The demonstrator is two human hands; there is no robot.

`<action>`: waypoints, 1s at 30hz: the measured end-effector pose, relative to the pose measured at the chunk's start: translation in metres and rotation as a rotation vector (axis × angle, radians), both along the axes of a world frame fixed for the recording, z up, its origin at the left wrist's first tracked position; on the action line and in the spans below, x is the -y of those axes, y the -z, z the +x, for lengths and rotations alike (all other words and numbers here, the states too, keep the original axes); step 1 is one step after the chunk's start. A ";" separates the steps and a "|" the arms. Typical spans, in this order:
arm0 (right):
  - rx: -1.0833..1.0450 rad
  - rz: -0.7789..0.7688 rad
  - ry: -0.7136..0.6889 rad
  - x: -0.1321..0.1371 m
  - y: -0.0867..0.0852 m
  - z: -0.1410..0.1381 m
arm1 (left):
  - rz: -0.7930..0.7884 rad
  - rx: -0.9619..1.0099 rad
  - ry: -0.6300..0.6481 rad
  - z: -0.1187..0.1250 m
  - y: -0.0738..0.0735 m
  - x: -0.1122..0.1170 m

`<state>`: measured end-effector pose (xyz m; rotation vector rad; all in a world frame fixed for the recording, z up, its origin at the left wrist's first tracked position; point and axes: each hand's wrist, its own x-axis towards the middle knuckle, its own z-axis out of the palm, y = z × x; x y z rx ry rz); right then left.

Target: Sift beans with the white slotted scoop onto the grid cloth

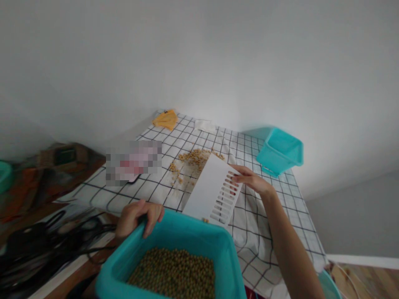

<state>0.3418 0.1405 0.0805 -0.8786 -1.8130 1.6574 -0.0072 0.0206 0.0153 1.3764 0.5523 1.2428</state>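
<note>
My left hand [141,216] is closed over the far left corner of a teal plastic bin [193,224], fingers hooked inside its rim. A layer of small round beans [176,272] covers the bin's bottom. With my right hand [249,179] I grip a white slotted plastic board [204,189] by its slotted side. The board slants down toward the bin, its lower edge by the far rim, and a few beans lie at that edge. Behind the board, a loose pile of yellowish soybeans [196,158] is spread on the checked tablecloth [158,189], partly hidden by the board.
A second teal bin [280,153] stands tilted at the table's right side by the wall. Toward the back lie a yellow cloth [166,119] and a white paper piece [205,125]. A blurred-out pinkish item [137,162] rests at left. Black cables [52,245] clutter the lower left.
</note>
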 end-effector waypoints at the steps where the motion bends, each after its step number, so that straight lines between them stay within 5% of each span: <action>1: -0.027 -0.024 0.012 0.000 0.000 0.000 | 0.003 0.003 -0.006 0.001 -0.001 0.000; 7: -0.159 -0.085 0.184 0.000 -0.001 0.002 | 0.022 -0.003 0.001 0.002 -0.003 -0.001; 19: -0.459 0.042 1.094 -0.037 0.024 0.022 | 0.030 0.043 -0.018 0.004 0.003 -0.001; 30: -0.307 0.322 1.267 -0.035 0.025 0.033 | 0.023 0.074 -0.001 0.003 0.008 -0.003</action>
